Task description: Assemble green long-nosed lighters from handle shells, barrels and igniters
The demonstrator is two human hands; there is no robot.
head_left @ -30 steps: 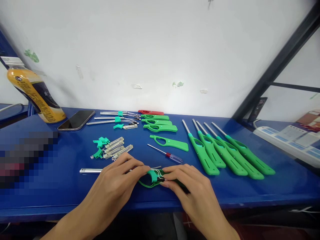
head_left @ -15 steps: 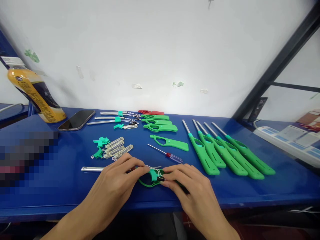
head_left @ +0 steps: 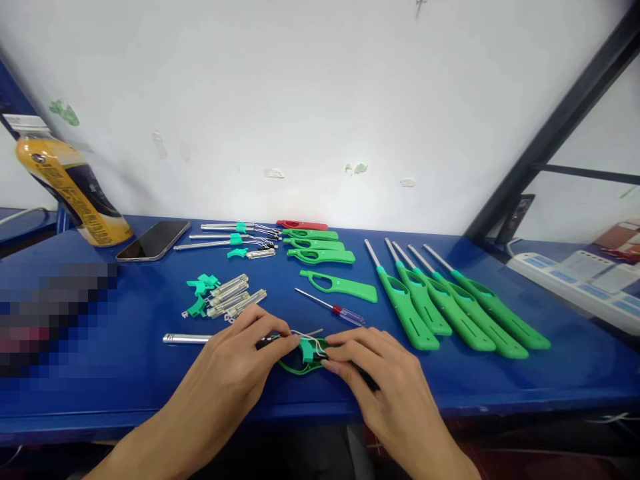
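Note:
Between my hands, at the table's near edge, lies an opened green gas lighter [head_left: 293, 368], its handle half showing a ring-shaped guard. A teal trigger [head_left: 307, 351] and white wires [head_left: 316, 341] sit in it, with a black part at my right fingertips. A silver lighter tube [head_left: 186, 339] sticks out left from under my left hand. My left hand [head_left: 245, 357] is closed, thumb and index finger pinching the lighter just left of the trigger. My right hand [head_left: 383, 373] is closed on the handle end, fingertips pressing at the black part. My palms hide much of the lighter.
A screwdriver [head_left: 333, 308] and a green handle half [head_left: 345, 287] lie beyond my hands. Fuel tanks [head_left: 230, 297], loose triggers [head_left: 201, 285] and tube assemblies [head_left: 225, 238] are left. Several assembled lighters [head_left: 410, 307] lie right. A phone [head_left: 155, 240] and bottle [head_left: 75, 187] stand far left.
The teal trigger and the wires have shifted very slightly in the handle half under my fingertips. Both hands stay almost where they were, and everything else on the table is unmoved.

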